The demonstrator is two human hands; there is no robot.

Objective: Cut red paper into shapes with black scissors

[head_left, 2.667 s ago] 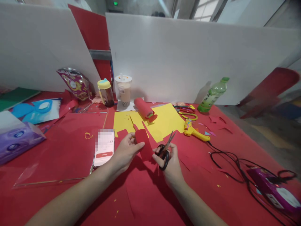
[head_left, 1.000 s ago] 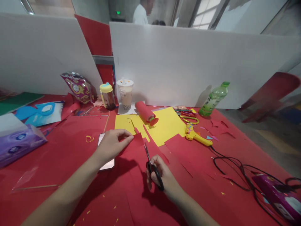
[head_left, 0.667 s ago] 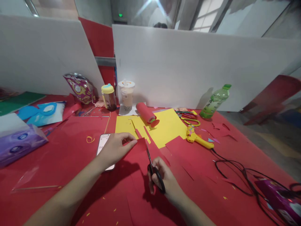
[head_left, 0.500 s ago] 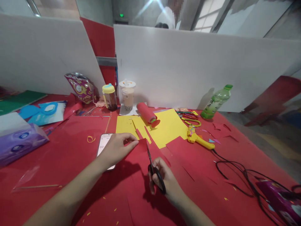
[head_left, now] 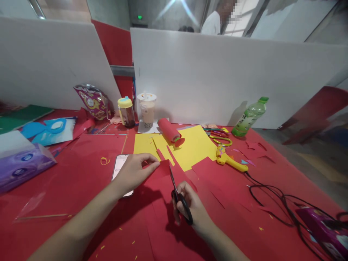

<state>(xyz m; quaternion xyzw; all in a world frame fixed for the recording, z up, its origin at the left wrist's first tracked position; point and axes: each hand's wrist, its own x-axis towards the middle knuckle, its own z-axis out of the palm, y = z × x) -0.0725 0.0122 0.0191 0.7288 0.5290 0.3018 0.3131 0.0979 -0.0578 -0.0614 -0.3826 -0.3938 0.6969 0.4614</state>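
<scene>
While the left hand (head_left: 138, 170) pinches some red paper (head_left: 164, 168) between thumb and fingers, the right hand (head_left: 191, 204) is curled around the black handles of the scissors (head_left: 186, 211), with their blades at the paper's right edge. The paper is up above the red tabletop (head_left: 59, 177). A phone (head_left: 119, 165) lies partly hidden by the left hand.

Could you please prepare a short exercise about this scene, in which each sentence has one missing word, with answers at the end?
1. The right hand holds a pair of black-handled ____.
2. The left hand pinches a piece of paper that is ____ in colour.
3. The glue gun is mostly ____ in colour.
4. Seen from the camera, the white-lidded cup stands to the ____ of the yellow-lidded bottle.

Missing words: scissors; red; yellow; right.
</scene>
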